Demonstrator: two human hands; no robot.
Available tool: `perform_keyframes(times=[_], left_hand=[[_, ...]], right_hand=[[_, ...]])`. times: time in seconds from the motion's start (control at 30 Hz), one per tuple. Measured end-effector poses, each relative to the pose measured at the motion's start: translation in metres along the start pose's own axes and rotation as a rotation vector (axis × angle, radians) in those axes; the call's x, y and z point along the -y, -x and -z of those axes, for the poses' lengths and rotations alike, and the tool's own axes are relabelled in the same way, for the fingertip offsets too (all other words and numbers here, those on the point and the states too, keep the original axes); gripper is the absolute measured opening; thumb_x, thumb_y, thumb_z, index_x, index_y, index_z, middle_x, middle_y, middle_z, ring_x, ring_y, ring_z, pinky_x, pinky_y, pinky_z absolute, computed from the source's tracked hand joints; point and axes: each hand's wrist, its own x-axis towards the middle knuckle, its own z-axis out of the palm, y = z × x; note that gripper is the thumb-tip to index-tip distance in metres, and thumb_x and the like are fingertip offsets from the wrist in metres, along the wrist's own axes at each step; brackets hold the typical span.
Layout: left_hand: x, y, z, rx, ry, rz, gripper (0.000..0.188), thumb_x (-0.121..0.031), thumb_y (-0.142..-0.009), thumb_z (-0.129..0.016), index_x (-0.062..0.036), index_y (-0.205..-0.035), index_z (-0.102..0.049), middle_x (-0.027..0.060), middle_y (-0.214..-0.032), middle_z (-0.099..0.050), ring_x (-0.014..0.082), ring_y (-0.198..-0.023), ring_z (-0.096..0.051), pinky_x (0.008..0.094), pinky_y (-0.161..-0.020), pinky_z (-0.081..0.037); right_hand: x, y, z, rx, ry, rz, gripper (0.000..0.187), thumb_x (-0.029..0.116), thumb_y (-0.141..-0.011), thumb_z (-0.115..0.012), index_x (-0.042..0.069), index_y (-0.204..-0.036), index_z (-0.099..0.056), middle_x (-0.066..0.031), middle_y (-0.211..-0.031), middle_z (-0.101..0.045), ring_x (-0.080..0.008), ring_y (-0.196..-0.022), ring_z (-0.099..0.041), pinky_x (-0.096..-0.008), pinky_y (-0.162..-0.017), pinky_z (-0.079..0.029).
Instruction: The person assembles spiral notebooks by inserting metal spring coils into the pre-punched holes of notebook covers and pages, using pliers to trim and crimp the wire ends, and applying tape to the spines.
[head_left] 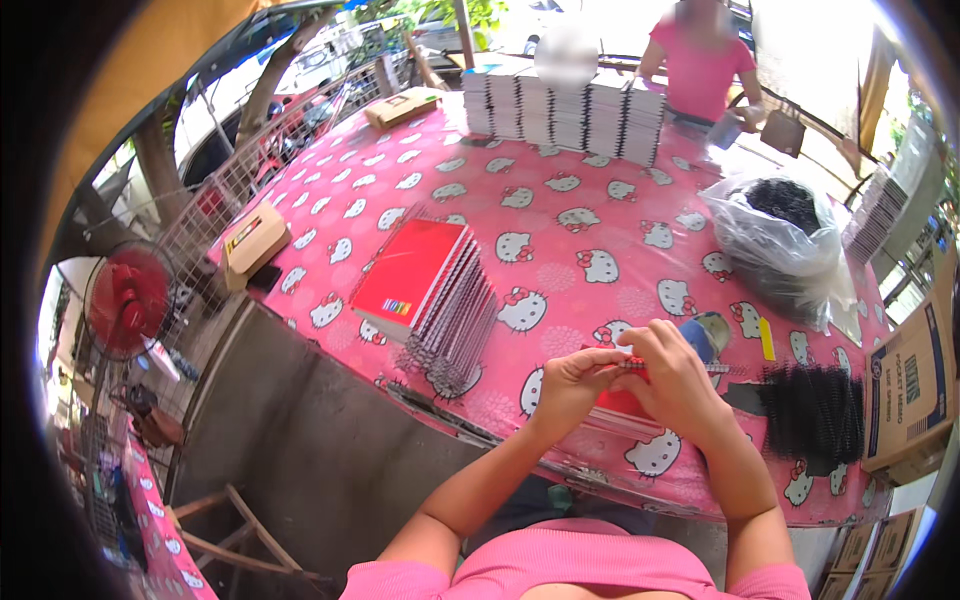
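Near the table's front edge, a small red-covered notebook (625, 403) lies under my hands, its far edge toward the stacks. A dark spiral binding coil (722, 368) runs along that edge and sticks out past my right hand. My left hand (578, 388) is closed in a pinch at the left part of the bound edge. Arched over the cover, my right hand (678, 378) has its fingertips closed on the coil close to the left fingers. The fingers partly hide the notebook and the exact contact. To the left stands a stack of red spiral notebooks (425, 285).
Loose black coils (815, 415) lie at right, beside a cardboard box (910, 385). Behind them sit a blue roundish object (705, 337), a yellow strip (767, 339) and a plastic bag of black coils (780, 240). Tall notebook stacks (565, 108) stand far back, near another person (703, 65).
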Motion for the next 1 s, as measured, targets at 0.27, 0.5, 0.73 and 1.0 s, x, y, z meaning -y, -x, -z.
perform_keyframes(times=[0.27,0.5,0.73,1.0], left_hand=[[-0.007,0.010,-0.015,-0.027,-0.260,-0.164,0.025,0.010,-0.090,-0.052,0.0054,-0.110,-0.065,0.0086,-0.098,-0.070,0.0129,-0.090,-0.064,0.0249,-0.085,-0.052],[-0.019,0.014,-0.025,-0.100,0.072,-0.251,0.018,0.010,-0.087,-0.059,0.0008,-0.103,-0.061,0.0039,-0.095,-0.066,0.0081,-0.089,-0.061,0.0207,-0.075,-0.051],[-0.078,0.036,-0.002,-0.177,-0.020,-0.319,0.029,0.014,-0.082,-0.063,0.0021,-0.108,-0.056,0.0095,-0.095,-0.067,0.0133,-0.089,-0.065,0.0242,-0.080,-0.054],[-0.146,0.059,0.030,-0.379,-0.317,-0.525,0.038,0.011,-0.077,-0.072,0.0023,-0.109,-0.053,0.0104,-0.091,-0.069,0.0117,-0.083,-0.065,0.0235,-0.073,-0.055]], right_hand=[[0.002,0.003,0.001,-0.151,0.025,0.004,0.018,0.005,-0.070,-0.074,0.002,-0.082,-0.061,-0.0111,-0.074,-0.053,-0.0288,-0.069,-0.053,-0.0386,-0.062,-0.043],[0.029,-0.004,0.013,-0.207,-0.069,-0.055,0.010,0.004,-0.073,-0.073,0.001,-0.079,-0.065,-0.0096,-0.076,-0.060,-0.0247,-0.069,-0.059,-0.0333,-0.060,-0.047],[0.056,-0.042,0.015,-0.117,-0.132,0.260,0.019,-0.004,-0.069,-0.070,-0.002,-0.087,-0.064,-0.0123,-0.080,-0.060,-0.0286,-0.071,-0.059,-0.0367,-0.063,-0.048],[0.101,-0.103,0.003,-0.031,-0.284,0.589,0.024,-0.008,-0.062,-0.065,-0.002,-0.085,-0.062,-0.0105,-0.080,-0.055,-0.0257,-0.070,-0.055,-0.0352,-0.061,-0.047]])
